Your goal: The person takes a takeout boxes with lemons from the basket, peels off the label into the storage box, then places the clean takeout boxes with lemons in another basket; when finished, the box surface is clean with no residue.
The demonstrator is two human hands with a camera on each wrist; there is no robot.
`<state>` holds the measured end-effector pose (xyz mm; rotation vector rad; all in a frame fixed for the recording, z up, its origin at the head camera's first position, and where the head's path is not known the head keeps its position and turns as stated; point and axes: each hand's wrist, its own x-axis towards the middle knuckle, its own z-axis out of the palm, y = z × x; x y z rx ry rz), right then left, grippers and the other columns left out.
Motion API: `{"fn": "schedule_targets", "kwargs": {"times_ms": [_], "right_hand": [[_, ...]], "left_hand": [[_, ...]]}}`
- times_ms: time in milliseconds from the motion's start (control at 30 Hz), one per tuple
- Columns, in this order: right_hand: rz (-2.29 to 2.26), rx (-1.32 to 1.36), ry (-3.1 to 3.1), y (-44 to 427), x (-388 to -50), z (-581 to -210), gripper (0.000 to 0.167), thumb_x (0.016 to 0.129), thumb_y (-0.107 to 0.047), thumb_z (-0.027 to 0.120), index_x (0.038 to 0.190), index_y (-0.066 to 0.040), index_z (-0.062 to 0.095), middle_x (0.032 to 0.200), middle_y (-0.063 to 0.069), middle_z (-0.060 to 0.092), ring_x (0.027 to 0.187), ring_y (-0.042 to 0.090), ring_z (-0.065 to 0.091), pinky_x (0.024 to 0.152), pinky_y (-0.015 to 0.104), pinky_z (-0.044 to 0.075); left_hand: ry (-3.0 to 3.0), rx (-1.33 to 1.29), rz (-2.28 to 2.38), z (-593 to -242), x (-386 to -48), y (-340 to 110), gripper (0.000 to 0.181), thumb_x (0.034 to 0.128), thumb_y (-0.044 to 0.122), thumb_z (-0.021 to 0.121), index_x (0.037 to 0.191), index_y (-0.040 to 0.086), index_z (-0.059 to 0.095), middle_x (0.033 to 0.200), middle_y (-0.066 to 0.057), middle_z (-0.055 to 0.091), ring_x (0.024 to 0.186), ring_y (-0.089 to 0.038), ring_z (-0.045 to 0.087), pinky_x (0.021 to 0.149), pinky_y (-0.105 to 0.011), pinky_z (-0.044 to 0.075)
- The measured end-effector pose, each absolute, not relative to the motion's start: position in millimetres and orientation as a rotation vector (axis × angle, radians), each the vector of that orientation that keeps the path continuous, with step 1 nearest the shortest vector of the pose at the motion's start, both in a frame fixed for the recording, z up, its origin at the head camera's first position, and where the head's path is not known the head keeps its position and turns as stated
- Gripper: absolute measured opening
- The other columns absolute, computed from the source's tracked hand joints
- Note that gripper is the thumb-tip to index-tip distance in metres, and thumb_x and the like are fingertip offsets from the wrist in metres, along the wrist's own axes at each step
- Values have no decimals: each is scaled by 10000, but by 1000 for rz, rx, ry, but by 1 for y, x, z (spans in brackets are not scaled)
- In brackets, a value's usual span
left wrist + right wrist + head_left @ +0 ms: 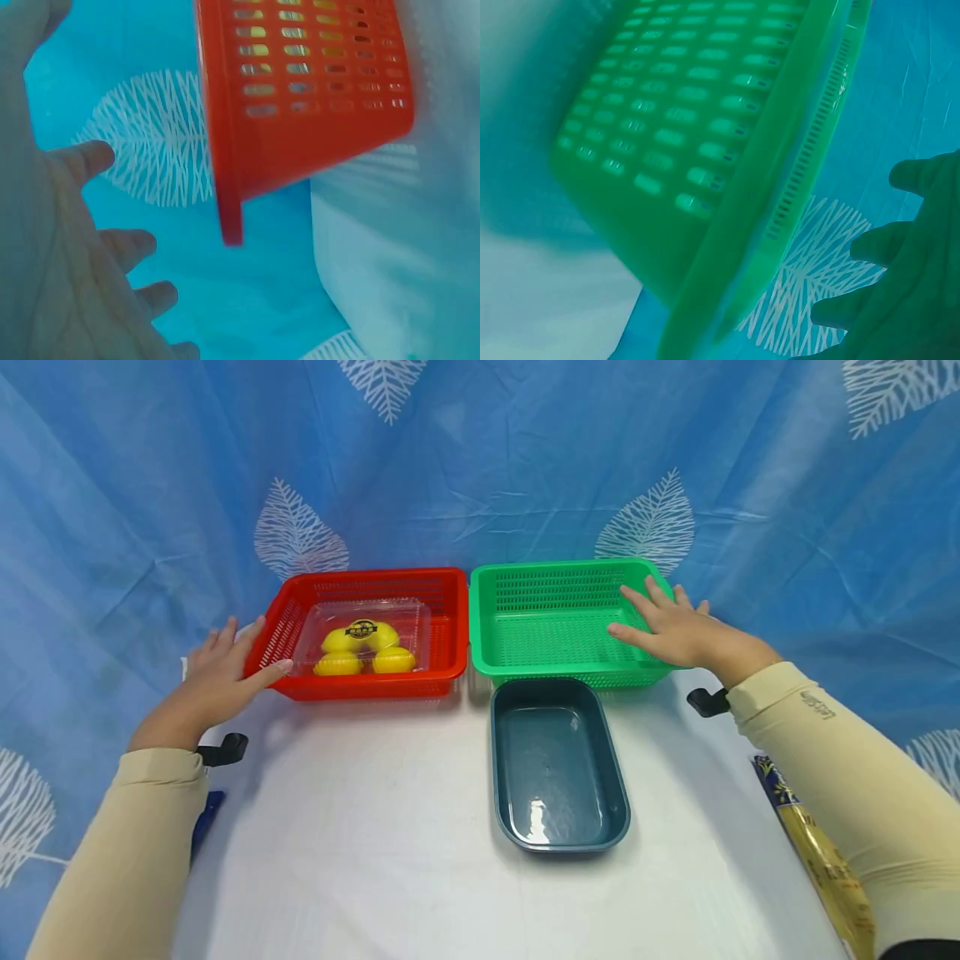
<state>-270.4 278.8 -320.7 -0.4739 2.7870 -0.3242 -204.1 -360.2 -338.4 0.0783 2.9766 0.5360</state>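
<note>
One red basket [367, 689], upper left of centre in the head view, holds a clear box [362, 629]; my left hand [216, 683], fingers [250, 637] spread, is by its left end. Right of centre, my right hand [681, 633], also spread, is by the green basket [551, 642]. My left wrist view has the red basket upper right, fingers at left; my right wrist view has the green one upper left, fingers lower right.

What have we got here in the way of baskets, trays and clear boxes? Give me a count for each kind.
Baskets: 2 (red basket, green basket)
Trays: 1 (dark tray)
Clear boxes: 1 (clear box, inside the red basket)
Total: 4
</note>
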Motion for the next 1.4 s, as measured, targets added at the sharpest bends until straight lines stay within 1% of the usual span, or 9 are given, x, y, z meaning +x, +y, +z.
{"fn": "schedule_targets", "kwargs": {"times_ms": [167, 300, 433, 633, 733, 900, 967, 1267, 1400], "right_hand": [[-318, -482, 2782, 274, -272, -321, 930, 1027, -773, 274, 1685, -246, -119, 1676, 192, -280, 1431, 625, -247, 1003, 879, -124], [-315, -499, 2783, 268, -274, -320, 929, 1023, -778, 273, 1685, -255, -117, 1682, 190, -268, 1439, 610, -249, 1020, 869, -120], [-307, -514, 2777, 261, -275, -318, 935, 1018, -786, 270, 1690, -251, -98, 1692, 211, -235, 1449, 628, -212, 1022, 872, -117], [-315, -525, 2767, 253, -277, -317, 934, 1025, -776, 276, 1695, -230, -80, 1701, 232, -190, 1453, 630, -200, 1031, 851, -148], [-316, -539, 2763, 247, -279, -319, 930, 1021, -783, 273, 1696, -246, -75, 1708, 223, -174, 1462, 625, -184, 1049, 847, -131], [-323, -546, 2759, 239, -283, -321, 933, 1011, -799, 258, 1696, -259, -74, 1714, 220, -157, 1470, 621, -171, 1062, 846, -106], [-329, -547, 2758, 236, -285, -321, 934, 1010, -801, 251, 1698, -257, -70, 1716, 221, -148, 1475, 619, -163, 1065, 846, -99], [-376, -585, 2735, 222, -287, -321, 932, 1015, -793, 261, 1701, -246, -51, 1721, 207, -142, 1485, 604, -159, 1077, 831, -109], [-380, -640, 2762, 212, -285, -319, 937, 1016, -786, 297, 1707, -237, -16, 1733, 186, -107, 1507, 574, -140, 1103, 806, -106]], "left_hand": [[3001, -33, 642, -346, -197, -368, 1044, 1009, 668, 524, 1683, 103, -38, 1671, -350, -99, 1497, -611, -88, 1015, -886, 168], [3008, -147, 817, -358, -192, -373, 1036, 1008, 674, 522, 1689, 125, -33, 1695, -309, -78, 1518, -582, -33, 927, -873, 316], [2961, -217, 1043, -372, -190, -375, 1008, 1021, 643, 532, 1696, 150, -31, 1717, -267, -22, 1534, -552, 28, 961, -859, 314], [2852, -361, 1306, -391, -194, -368, 979, 1019, 632, 549, 1704, 223, -19, 1728, -232, 50, 1541, -531, 71, 1027, -826, 291], [2818, -423, 1415, -397, -194, -363, 952, 1023, 611, 558, 1708, 248, 6, 1734, -207, 73, 1548, -513, 92, 1060, -800, 287], [2757, -459, 1593, -403, -194, -359, 904, 1040, 579, 552, 1712, 251, 43, 1738, -177, 101, 1552, -466, 157, 1131, -737, 252], [2747, -468, 1634, -405, -195, -355, 903, 1040, 580, 558, 1713, 250, 53, 1732, -173, 143, 1549, -443, 197, 1152, -702, 255], [2743, -503, 1693, -415, -195, -347, 946, 1021, 590, 601, 1711, 254, 48, 1725, -121, 202, 1545, -385, 240, 1162, -615, 313], [2716, -524, 1740, -416, -195, -344, 964, 1004, 569, 652, 1708, 300, 52, 1733, -73, 192, 1553, -350, 235, 1171, -581, 316]]}}
